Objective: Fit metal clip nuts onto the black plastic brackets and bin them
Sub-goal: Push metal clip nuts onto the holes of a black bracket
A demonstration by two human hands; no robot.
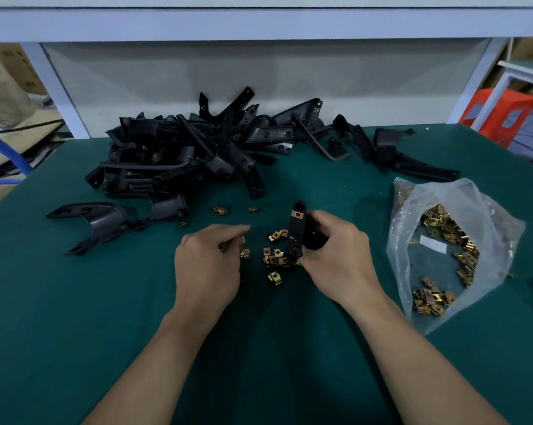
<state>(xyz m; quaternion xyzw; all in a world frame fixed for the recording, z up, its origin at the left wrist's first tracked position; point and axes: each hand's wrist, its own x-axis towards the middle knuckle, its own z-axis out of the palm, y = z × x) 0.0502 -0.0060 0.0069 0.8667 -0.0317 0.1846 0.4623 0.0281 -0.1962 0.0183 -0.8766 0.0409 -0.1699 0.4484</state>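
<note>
Gripping the black bracket just right of frame centre, the right hand is wrapping its fingers round the lower half, probably to leave the upper end bare for fitting. The left hand, left of centre, is curling its fingers down over the loose clip nuts scattered on the green table. Whether it is already pinching one, I cannot tell. The bracket is standing nearly upright, its long axis running bottom to top of the frame. Its free end is pointing toward the top, with one fitted clip nut sitting on it. At right, a clear bag is lying open-mouthed, likely putting more nuts within reach. Farther up, the bracket pile is lying heaped against the back panel; no bin is showing.
</note>
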